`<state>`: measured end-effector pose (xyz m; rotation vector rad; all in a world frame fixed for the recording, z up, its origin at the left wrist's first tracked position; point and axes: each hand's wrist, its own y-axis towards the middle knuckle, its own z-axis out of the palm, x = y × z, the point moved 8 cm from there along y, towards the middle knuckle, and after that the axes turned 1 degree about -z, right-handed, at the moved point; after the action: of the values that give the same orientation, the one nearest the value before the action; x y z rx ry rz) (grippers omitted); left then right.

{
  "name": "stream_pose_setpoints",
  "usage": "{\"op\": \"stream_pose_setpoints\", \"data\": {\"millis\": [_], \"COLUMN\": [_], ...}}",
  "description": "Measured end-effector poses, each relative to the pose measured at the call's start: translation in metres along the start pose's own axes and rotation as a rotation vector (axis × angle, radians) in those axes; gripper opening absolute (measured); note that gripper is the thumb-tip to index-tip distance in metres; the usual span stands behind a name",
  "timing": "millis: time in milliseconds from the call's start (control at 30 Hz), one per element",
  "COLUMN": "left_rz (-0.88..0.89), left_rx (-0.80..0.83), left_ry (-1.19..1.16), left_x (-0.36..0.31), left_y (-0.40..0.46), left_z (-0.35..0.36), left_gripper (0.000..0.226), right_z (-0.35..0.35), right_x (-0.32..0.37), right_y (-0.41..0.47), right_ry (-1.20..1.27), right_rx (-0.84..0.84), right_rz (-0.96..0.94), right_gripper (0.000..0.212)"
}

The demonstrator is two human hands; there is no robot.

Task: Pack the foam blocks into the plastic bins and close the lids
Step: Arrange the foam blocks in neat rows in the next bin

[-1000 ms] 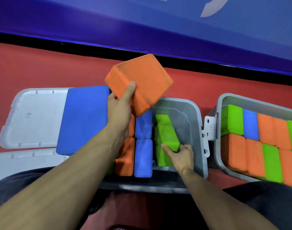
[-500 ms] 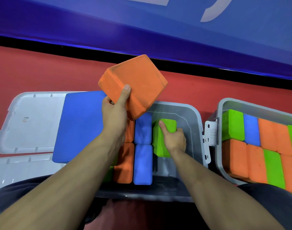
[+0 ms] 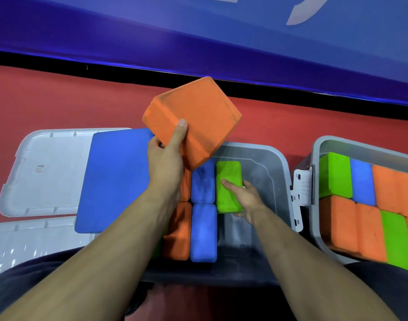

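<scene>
From the head camera, looking down over both forearms: the left hand (image 3: 167, 163) is up above the middle bin (image 3: 277, 163), thumb laid along the near face of an orange foam block (image 3: 198, 117) and fingers wrapped underneath, so the block is gripped and held tilted in the air, one corner pointing down toward the bin. Down inside that bin the right hand (image 3: 243, 198) is on a green foam block (image 3: 228, 181), thumb stretched across its top and the fingers curled round its right side, holding it upright against the blue blocks (image 3: 203, 205) beside it. Left of those two blues there are orange blocks (image 3: 177, 230) standing in the same bin, partly hidden by the left forearm. The right part of the bin floor shows bare grey plastic. A big flat blue foam slab (image 3: 115, 179) lies across the bin's left edge and onto an open grey lid (image 3: 47, 170) that rests on the red floor (image 3: 59, 100). Over on the right, the second bin (image 3: 318, 144) sits just beside the middle one, a white latch (image 3: 301, 193) between them, and it is packed tight with green, blue and orange blocks in two rows. A blue wall (image 3: 198, 31) runs along the back
</scene>
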<state>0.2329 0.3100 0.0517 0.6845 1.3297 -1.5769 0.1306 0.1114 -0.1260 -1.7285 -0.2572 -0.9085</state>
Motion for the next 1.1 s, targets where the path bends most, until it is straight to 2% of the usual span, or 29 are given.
{"op": "stream_pose_setpoints", "data": {"millis": [133,567,700,800,900,1000,1100], "left_rz": [-0.003,-0.022,-0.033,-0.032,-0.005,0.041,0.098], "left_rx": [-0.015,-0.032,-0.028,-0.014,0.013,0.013,-0.023], "left_ry": [0.010,0.075,0.072,0.082,0.088,0.057,0.074], "left_x": [0.001,0.007,0.008,0.004,-0.011,-0.033,-0.057], "left_y": [0.001,0.001,0.005,0.002,-0.004,-0.015,-0.033], "left_z": [-0.002,-0.015,-0.018,-0.015,-0.009,-0.004,-0.005], "left_gripper": [0.046,0.049,0.050,0.049,0.049,0.049,0.061], "right_z": [-0.002,-0.003,0.001,0.004,-0.011,-0.027,-0.052], "right_x": [-0.001,-0.023,-0.025,-0.027,0.011,0.066,0.120], "right_y": [0.002,0.034,0.040,0.029,0.004,-0.035,-0.085], "right_ry": [0.029,-0.116,-0.007,0.032,-0.085,-0.041,-0.117], "right_rx": [-0.095,-0.310,-0.239,-0.133,-0.196,-0.190,-0.197], "right_rz": [-0.065,-0.091,-0.058,-0.035,-0.190,-0.345,-0.522], "right_gripper": [0.023,0.046,0.039,0.052,0.069,0.065,0.060]}}
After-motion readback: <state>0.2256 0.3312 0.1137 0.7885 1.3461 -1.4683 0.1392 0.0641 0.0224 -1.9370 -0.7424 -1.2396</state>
